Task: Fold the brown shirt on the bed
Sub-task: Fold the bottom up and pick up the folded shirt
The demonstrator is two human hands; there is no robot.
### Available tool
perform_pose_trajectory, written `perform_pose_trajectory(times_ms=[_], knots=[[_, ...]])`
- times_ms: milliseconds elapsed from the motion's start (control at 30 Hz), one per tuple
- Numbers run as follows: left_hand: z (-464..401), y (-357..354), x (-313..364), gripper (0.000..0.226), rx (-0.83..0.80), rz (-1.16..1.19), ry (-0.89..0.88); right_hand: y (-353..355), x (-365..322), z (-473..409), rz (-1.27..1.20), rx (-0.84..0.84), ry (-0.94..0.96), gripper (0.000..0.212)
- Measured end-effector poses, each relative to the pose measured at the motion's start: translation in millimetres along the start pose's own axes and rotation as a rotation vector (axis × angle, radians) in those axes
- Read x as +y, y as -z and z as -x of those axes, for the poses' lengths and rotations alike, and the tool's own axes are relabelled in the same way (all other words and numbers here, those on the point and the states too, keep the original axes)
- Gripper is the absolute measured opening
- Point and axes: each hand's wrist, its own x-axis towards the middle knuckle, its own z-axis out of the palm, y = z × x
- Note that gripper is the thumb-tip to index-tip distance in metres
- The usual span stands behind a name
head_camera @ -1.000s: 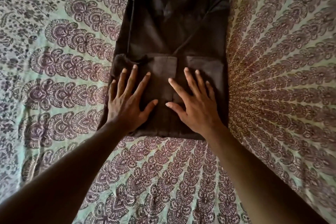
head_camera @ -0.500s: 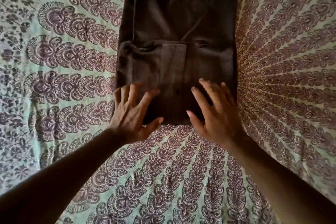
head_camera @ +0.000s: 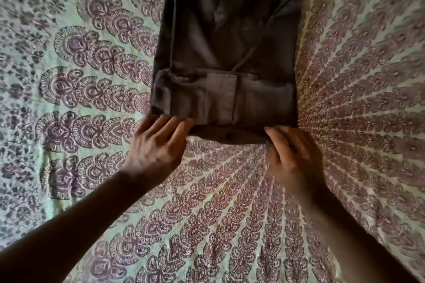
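Observation:
The brown shirt (head_camera: 226,57) lies partly folded into a narrow rectangle on the patterned bed sheet (head_camera: 87,99), with a shorter folded band across its near part. A thin lower layer with a dark button shows along its near edge. My left hand (head_camera: 156,147) lies at the near left corner, its straight fingers touching the edge of the fold. At the near right corner my right hand (head_camera: 294,156) covers the shirt's edge with its fingertips. Both thumbs are hidden, and both hands are slightly blurred.
The green sheet with purple paisley print covers the whole bed around the shirt, spreading flat on the left, on the right (head_camera: 368,99) and toward me (head_camera: 218,225). My two forearms reach in from the bottom corners.
Both hands have slid toward me from flat on top of the folded band to the shirt's near edge. They have also moved apart to its two corners.

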Motion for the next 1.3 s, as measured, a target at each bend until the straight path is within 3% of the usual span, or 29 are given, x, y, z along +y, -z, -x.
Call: perform_pose_trajectory(times_ms=[167, 267, 367, 467, 633, 700, 800, 900, 1033, 1300], knots=[[-89, 39, -30, 0.038, 0.040, -0.088, 0.051, 29, 30, -103, 0.057, 0.142, 0.016, 0.023], [-155, 46, -60, 0.040, 0.044, -0.130, 0.100, 28, 60, -172, 0.103, 0.119, 0.012, 0.033], [-219, 38, -85, 0.043, -0.003, -0.148, 0.150, 18, 87, -238, 0.114, 0.061, -0.038, 0.041], [-276, 18, -115, 0.039, -0.074, -0.166, 0.236, 4, 109, -298, 0.130, -0.064, -0.113, 0.035], [-327, -23, -166, 0.042, -0.261, -0.007, 0.379, -32, 139, -362, 0.163, -0.316, -0.231, 0.043], [-326, -31, -165, 0.058, -0.171, 0.000, 0.385, -47, 141, -370, 0.191, -0.306, -0.249, 0.052], [-300, -30, -130, 0.060, 0.023, 0.077, 0.380, -64, 121, -348, 0.155, -0.158, -0.265, 0.053], [-259, -47, -102, 0.068, -0.034, -0.020, 0.291, -88, 92, -297, 0.078, -0.134, -0.246, 0.050], [-247, -84, -120, 0.087, -0.141, -0.139, 0.280, -122, 100, -264, 0.155, -0.339, -0.298, 0.078], [-257, -107, -133, 0.089, -0.141, -0.103, 0.334, -136, 111, -273, 0.189, -0.315, -0.392, 0.086]])
